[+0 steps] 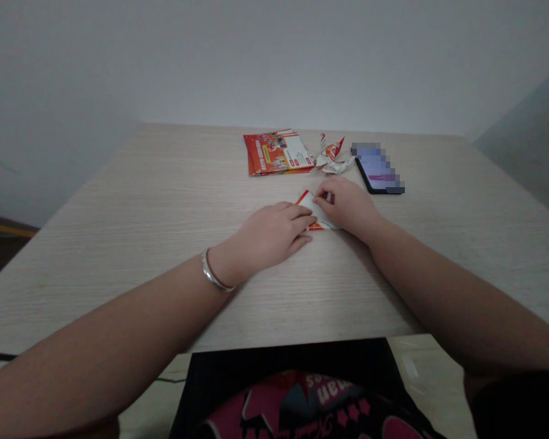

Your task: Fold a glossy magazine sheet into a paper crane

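A small folded piece of red and white printed paper [314, 210] lies on the light wooden table [165, 201]. My left hand [269, 235] rests flat on its left part, fingers stretched out and pressing it down; a silver bangle sits on that wrist. My right hand [345, 204] lies on the paper's right part, with thumb and forefinger pinched at its top edge. Most of the paper is hidden under both hands.
At the far side of the table lies a stack of red and orange printed leaflets [277, 152]. Beside it sits a folded paper figure [332, 155], and to its right a black phone [379, 171] with a lit screen. Walls rise behind the table.
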The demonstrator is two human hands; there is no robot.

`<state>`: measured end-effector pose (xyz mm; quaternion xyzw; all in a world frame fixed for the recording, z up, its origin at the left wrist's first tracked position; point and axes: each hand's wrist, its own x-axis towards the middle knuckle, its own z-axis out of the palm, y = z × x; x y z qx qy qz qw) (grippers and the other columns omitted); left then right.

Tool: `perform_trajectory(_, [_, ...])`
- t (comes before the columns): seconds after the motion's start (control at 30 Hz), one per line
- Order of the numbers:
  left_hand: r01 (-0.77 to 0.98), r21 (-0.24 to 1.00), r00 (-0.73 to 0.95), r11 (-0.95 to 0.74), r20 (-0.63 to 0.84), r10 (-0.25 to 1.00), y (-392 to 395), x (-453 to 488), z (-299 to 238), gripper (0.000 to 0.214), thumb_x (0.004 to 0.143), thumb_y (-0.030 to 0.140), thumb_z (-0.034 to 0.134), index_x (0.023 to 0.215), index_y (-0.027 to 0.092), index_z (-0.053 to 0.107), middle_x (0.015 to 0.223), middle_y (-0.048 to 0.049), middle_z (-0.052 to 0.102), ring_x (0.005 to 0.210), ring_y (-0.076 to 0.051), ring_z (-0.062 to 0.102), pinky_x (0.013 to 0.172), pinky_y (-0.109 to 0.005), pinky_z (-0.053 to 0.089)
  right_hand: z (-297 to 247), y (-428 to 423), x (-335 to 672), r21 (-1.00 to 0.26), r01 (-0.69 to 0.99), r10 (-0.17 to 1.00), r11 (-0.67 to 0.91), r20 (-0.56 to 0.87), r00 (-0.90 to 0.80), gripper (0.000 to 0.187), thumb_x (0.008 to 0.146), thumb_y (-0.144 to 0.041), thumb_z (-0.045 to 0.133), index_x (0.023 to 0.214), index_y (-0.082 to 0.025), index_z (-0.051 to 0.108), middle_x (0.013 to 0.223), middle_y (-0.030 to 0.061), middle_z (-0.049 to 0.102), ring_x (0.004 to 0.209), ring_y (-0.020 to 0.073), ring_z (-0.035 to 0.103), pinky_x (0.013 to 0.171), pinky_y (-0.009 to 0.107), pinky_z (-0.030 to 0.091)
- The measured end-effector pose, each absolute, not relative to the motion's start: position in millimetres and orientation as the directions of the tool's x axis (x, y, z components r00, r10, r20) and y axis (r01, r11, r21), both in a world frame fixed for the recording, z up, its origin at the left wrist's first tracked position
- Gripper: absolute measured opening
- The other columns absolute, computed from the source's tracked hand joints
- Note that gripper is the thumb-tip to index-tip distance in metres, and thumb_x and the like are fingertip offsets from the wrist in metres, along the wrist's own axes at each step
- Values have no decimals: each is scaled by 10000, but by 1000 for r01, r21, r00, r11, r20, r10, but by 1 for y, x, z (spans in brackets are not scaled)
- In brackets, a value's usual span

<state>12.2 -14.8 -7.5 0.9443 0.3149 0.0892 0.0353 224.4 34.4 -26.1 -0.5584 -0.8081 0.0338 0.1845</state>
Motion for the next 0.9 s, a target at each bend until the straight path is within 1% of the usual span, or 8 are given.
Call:
perform_trajectory(0.13, [546, 119, 822, -830, 116, 557, -15, 7, -16, 586, 1042, 462, 552, 1480, 73, 556, 1543, -212, 567, 1437, -337, 525, 1230, -469, 390, -29, 37, 227, -271, 895, 922, 354, 262, -285, 130, 935, -252, 608, 835, -209, 680, 975, 90, 714, 847, 229, 614, 801, 366, 466])
perform_trajectory(0.2, [531, 130, 832, -837, 108, 544, -17, 5, -20, 694, 1050, 535, 507, 1530, 35, 485, 1593, -243, 501, 1500, -349, 460, 1269, -472, 340, -30, 37, 227, -265, 897, 921, 355, 267, -285, 126, 937, -249, 604, 837, -209, 670, 980, 94, 712, 854, 232, 617, 802, 368, 468])
perform_trajectory(0.27, [527, 137, 836, -839, 98, 541, -19, 2, -23, 733, 1065, 557, 451, 1558, 15, 436, 1628, -255, 447, 1536, -356, 414, 1288, -472, 310, -30, 36, 227, -261, 897, 919, 356, 271, -285, 126, 940, -245, 597, 840, -208, 663, 989, 102, 712, 879, 240, 627, 806, 370, 471])
perform_trajectory(0.37, [523, 138, 838, -841, 97, 537, -18, 1, -26, 710, 1076, 558, 413, 1568, 46, 429, 1651, -239, 420, 1556, -340, 391, 1294, -464, 302, -30, 34, 227, -252, 901, 918, 354, 277, -284, 136, 954, -243, 574, 854, -207, 659, 1016, 115, 718, 934, 256, 641, 813, 376, 475])
perform_trajectory(0.57, [511, 108, 848, -852, 100, 521, -12, 5, -26, 662, 1084, 527, 418, 1572, 81, 442, 1644, -231, 432, 1552, -329, 405, 1296, -468, 295, -26, 34, 226, -196, 917, 914, 346, 290, -283, 148, 973, -226, 554, 876, -209, 664, 1101, 141, 722, 1030, 288, 647, 830, 396, 485])
perform_trajectory(0.7, [506, 98, 851, -857, 105, 515, -12, 6, -26, 636, 1087, 508, 422, 1562, 87, 462, 1633, -239, 444, 1543, -339, 415, 1283, -489, 316, -27, 34, 226, -224, 916, 920, 332, 294, -261, 127, 973, -221, 573, 887, -208, 666, 1111, 138, 720, 1036, 290, 650, 854, 404, 492])
perform_trajectory(0.83, [508, 109, 850, -855, 95, 517, -11, 4, -28, 639, 1087, 502, 416, 1566, 81, 462, 1646, -242, 421, 1556, -348, 394, 1299, -488, 292, -29, 33, 224, -248, 916, 926, 316, 292, -240, 113, 964, -209, 583, 893, -200, 670, 1108, 144, 721, 1047, 303, 655, 876, 415, 497])
perform_trajectory(0.9, [499, 117, 855, -859, 93, 510, -10, 3, -30, 647, 1089, 503, 408, 1573, 77, 450, 1658, -244, 399, 1569, -350, 370, 1306, -491, 277, -30, 33, 224, -273, 906, 922, 323, 308, -236, 83, 947, -189, 595, 954, -197, 677, 1113, 143, 722, 1060, 302, 657, 901, 416, 499])
